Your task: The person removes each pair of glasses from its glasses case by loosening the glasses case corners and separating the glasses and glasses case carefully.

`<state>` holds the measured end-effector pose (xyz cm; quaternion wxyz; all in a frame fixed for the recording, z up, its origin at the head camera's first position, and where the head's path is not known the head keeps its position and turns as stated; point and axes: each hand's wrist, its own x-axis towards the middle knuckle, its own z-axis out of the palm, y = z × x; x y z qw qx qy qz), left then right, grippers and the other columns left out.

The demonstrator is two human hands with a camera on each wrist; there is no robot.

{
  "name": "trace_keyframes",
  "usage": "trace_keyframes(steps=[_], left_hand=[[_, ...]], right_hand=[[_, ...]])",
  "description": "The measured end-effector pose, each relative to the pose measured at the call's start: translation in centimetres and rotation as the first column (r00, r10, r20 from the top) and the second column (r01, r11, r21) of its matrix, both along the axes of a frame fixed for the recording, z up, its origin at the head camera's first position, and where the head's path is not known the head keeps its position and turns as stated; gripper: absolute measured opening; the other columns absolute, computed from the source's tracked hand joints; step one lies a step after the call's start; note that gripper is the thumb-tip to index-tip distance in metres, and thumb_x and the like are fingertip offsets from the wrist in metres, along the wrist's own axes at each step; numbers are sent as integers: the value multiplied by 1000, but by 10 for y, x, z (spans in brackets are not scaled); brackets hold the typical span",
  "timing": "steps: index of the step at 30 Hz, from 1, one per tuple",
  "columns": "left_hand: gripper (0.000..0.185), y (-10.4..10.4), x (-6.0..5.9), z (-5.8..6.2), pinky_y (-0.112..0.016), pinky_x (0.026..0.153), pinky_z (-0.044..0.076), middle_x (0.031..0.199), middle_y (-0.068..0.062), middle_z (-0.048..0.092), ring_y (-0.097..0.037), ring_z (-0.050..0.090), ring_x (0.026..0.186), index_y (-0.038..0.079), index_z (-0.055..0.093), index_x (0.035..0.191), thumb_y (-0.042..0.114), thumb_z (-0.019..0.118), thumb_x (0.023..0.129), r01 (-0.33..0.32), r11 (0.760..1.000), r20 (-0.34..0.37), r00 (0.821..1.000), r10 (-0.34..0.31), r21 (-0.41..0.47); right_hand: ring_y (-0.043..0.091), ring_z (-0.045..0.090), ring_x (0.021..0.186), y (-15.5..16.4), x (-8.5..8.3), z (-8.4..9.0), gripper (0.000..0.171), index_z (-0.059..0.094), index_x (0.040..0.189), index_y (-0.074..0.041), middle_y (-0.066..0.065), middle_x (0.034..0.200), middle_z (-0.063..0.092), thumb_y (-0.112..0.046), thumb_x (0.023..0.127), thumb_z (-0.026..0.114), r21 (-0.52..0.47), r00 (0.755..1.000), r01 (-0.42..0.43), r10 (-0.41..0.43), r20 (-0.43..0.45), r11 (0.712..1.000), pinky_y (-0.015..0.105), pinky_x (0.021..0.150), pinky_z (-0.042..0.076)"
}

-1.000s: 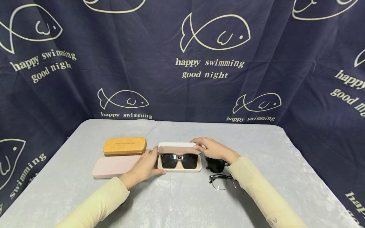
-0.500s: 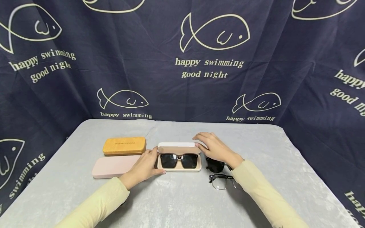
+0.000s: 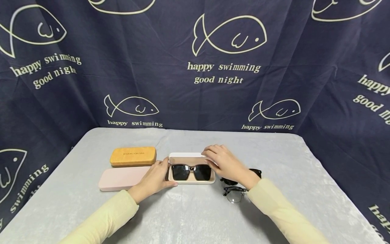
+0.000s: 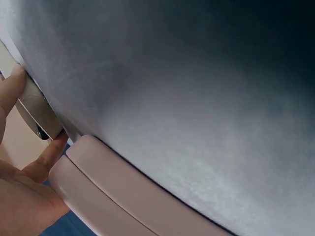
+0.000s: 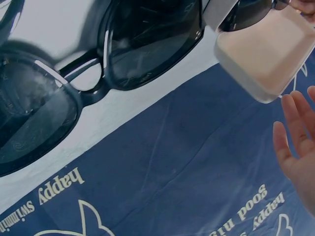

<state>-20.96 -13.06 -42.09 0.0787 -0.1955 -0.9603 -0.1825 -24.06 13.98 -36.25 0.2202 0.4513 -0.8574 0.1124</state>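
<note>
A white glasses case (image 3: 192, 182) lies open mid-table in the head view, its lid raised at the back. Dark-framed sunglasses (image 3: 191, 172) rest inside it, lenses toward me. My left hand (image 3: 153, 178) grips the case's left end, thumb at the front corner and fingers behind; the left wrist view shows this thumb-and-finger hold around the case (image 4: 37, 105). Over the right part of the lid hovers my right hand (image 3: 226, 162). In the right wrist view its fingers (image 5: 295, 118) are extended close to the lid's edge; whether they touch it I cannot tell.
Left of the white case are a shut yellow case (image 3: 133, 156) and, nearer me, a shut pink case (image 3: 122, 178), partly behind the left hand. Black sunglasses (image 3: 255, 172) and clear-lens glasses (image 3: 235, 195) lie under and beside the right forearm. A dark printed cloth hangs behind the table.
My right hand lifted slightly off the lid's right end, then came back left over the lid. The left hand and the white case have stayed in place.
</note>
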Motion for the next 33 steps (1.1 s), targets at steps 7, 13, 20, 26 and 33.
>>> trace_keyframes(steps=[7, 13, 20, 26, 33], left_hand=[[91, 0, 1, 0, -42, 87, 44, 100, -12, 65, -29, 55, 96, -8, 40, 128, 41, 80, 63, 5, 1000, 2, 1000, -5, 7], [91, 0, 1, 0, -43, 88, 44, 99, -13, 65, -29, 55, 96, -10, 40, 127, 42, 80, 63, 12, 1000, -9, 1000, -12, 6], [91, 0, 1, 0, -44, 87, 44, 97, -12, 64, -30, 55, 96, -9, 41, 126, 43, 81, 62, 11, 1000, -11, 1000, -11, 10], [92, 0, 1, 1, -44, 89, 44, 102, -15, 64, -30, 55, 98, -9, 39, 128, 43, 80, 63, 1, 1000, 4, 1000, -1, 1], [93, -1, 2, 1, -43, 89, 44, 105, -16, 63, -30, 54, 100, -8, 38, 129, 43, 80, 63, -9, 1000, 24, 1000, 9, -1]], right_hand=[[17, 55, 91, -8, 7, -5, 18, 62, 103, -10, 0, 99, 61, -15, 86, 61, 21, 999, -30, 31, -36, 999, 31, 76, 42], [16, 55, 86, -14, 12, -16, 14, 62, 96, -10, 0, 96, 61, -18, 85, 62, 76, 998, -24, 28, -55, 997, 31, 75, 42], [16, 55, 90, -19, 16, -28, 15, 62, 98, -13, -1, 99, 60, -21, 86, 61, 142, 995, 14, 1, -104, 990, 30, 77, 41], [17, 54, 91, -23, 18, -32, 15, 61, 99, -14, -1, 99, 59, -22, 87, 60, 173, 991, 62, -39, -131, 983, 31, 79, 42], [17, 54, 89, -30, 19, -38, 13, 60, 96, -12, 0, 95, 59, -20, 86, 61, 171, 989, 57, -32, -144, 984, 33, 81, 43]])
